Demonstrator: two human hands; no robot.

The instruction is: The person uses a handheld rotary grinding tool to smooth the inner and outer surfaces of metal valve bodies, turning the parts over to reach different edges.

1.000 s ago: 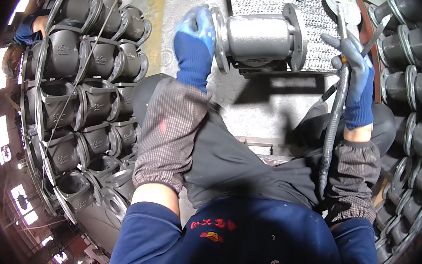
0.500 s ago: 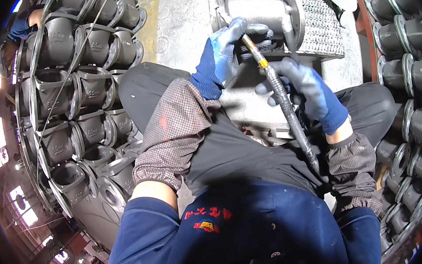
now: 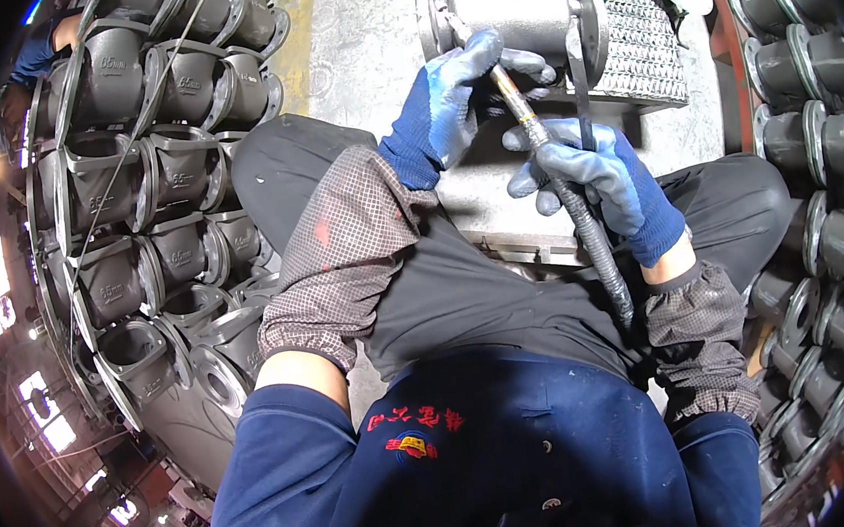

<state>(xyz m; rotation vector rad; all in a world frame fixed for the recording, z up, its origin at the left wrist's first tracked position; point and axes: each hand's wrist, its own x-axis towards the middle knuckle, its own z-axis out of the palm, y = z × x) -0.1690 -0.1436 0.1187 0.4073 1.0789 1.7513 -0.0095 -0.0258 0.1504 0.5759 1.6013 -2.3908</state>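
Note:
My left hand, in a blue knitted glove with a pale coated palm, is closed round the upper part of a long rod-shaped tool. The tool has a bare metal front and a dark, ribbed, wrapped rear that slants down toward my lap. My right hand, gloved alike, grips a thin flat dark bar standing up from its fingers. Its fingers also cross the wrapped tool. Just beyond both hands lies a grey cast flanged valve body; the tool's tip is near its left flange.
A metal block with a patterned top supports the valve body. Stacked grey castings rise at the left, and flanged castings stand in rows at the right. Another person's arm shows at the far left. My knees flank the work.
My right hand has closed in over the wrapped tool, and the flat bar, blurred before, now shows sharply. My left hand stays nearly in place, with the tool turned slightly.

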